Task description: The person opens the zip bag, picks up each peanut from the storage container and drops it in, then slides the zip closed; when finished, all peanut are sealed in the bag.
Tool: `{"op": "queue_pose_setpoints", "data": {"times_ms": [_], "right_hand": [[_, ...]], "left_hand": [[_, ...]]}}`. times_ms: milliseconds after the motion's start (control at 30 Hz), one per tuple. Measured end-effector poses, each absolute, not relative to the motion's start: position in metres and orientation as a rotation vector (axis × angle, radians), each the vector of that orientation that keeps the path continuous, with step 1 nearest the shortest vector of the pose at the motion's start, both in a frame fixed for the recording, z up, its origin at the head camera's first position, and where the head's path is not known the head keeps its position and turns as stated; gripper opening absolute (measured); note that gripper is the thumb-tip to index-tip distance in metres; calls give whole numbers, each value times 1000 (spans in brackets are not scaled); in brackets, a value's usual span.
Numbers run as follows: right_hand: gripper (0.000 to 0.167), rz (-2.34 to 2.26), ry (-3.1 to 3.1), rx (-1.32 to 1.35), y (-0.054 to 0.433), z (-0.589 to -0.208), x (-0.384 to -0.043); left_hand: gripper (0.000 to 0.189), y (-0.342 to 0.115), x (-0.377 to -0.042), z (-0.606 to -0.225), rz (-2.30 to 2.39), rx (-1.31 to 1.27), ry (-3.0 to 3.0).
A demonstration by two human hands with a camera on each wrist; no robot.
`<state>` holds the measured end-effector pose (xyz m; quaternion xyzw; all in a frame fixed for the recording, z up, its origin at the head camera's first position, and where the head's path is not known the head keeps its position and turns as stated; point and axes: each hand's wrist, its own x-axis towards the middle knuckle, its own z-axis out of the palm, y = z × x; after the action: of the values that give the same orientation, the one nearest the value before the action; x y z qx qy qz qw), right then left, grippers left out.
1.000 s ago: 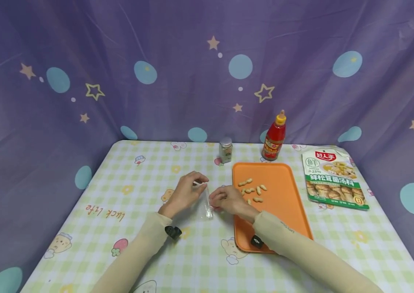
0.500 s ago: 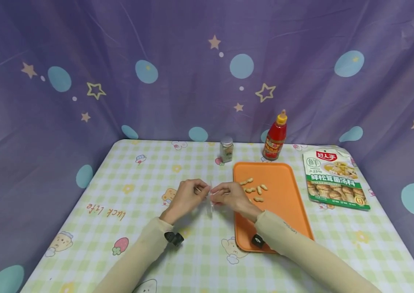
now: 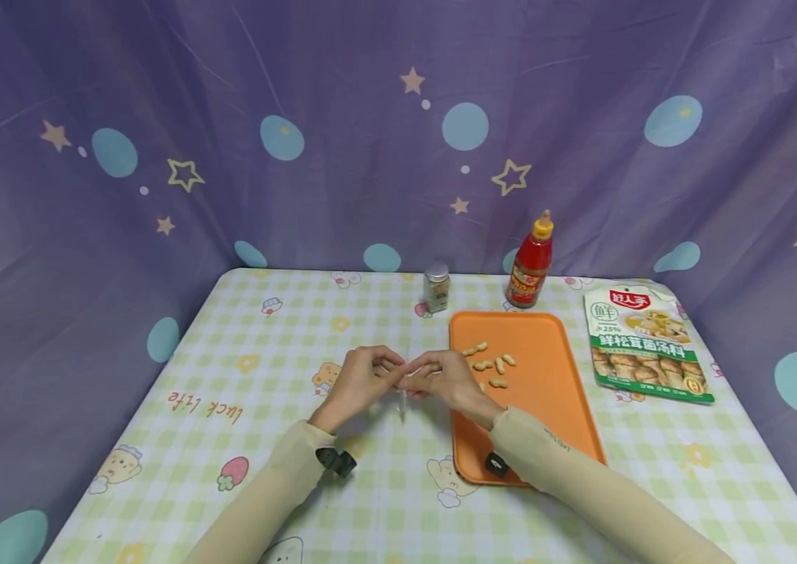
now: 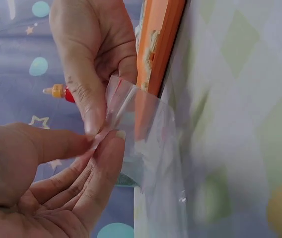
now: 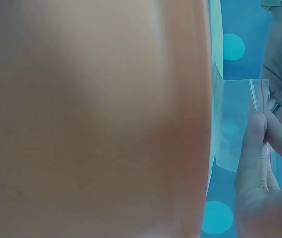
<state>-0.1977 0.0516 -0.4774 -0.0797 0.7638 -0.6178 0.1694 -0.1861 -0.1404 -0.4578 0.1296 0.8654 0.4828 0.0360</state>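
A small clear zip-lock bag (image 4: 153,134) with a red line along its mouth hangs between both hands. My left hand (image 3: 362,382) pinches the mouth between thumb and fingers. On the opposite side, my right hand (image 3: 448,382) pinches the same edge, its fingertips meeting the left ones. Seen from the left wrist, the right hand (image 4: 94,54) comes down from above onto the strip. From the right wrist, the bag (image 5: 233,124) spreads out flat beside the right thumb and fingers. Nothing shows inside the bag. Its lower end points down toward the tablecloth.
Right of the hands lies an orange tray (image 3: 535,399) with several peanuts (image 3: 499,366), the right forearm crossing over it. Behind stand a spice jar (image 3: 437,288) and a red sauce bottle (image 3: 529,270). A seasoning pouch (image 3: 645,345) lies at the far right.
My left hand has come down and right, from the bag's upper corner to its middle. The hands now meet at the mouth, and the bag has turned edge-on to the head view.
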Motion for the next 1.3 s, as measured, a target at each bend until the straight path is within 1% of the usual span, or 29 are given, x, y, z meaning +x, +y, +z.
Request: {"op": "queue_pose_setpoints", "data": {"times_ms": [133, 267, 467, 600, 933, 1100, 1300], "right_hand": [[24, -1762, 2148, -212, 51, -478, -197], [22, -1754, 2178, -247, 51, -478, -197], [22, -1773, 2192, -319, 51, -479, -195], [22, -1779, 2197, -314, 51, -478, -195], [19, -1745, 2246, -226, 52, -479, -198], [19, -1738, 2232, -210, 52, -479, -199], [20, -1700, 2265, -196, 55, -478, -200]], "left_hand": [[12, -142, -186, -456, 1514, 368, 2637], [9, -141, -186, -458, 1477, 304, 2690], [17, -136, -183, -460, 1410, 286, 2771], [14, -134, -184, -462, 1427, 288, 2788], [16, -132, -185, -464, 1465, 325, 2800], [17, -134, -185, -464, 1427, 361, 2829], [17, -140, -185, -462, 1367, 341, 2881]]}}
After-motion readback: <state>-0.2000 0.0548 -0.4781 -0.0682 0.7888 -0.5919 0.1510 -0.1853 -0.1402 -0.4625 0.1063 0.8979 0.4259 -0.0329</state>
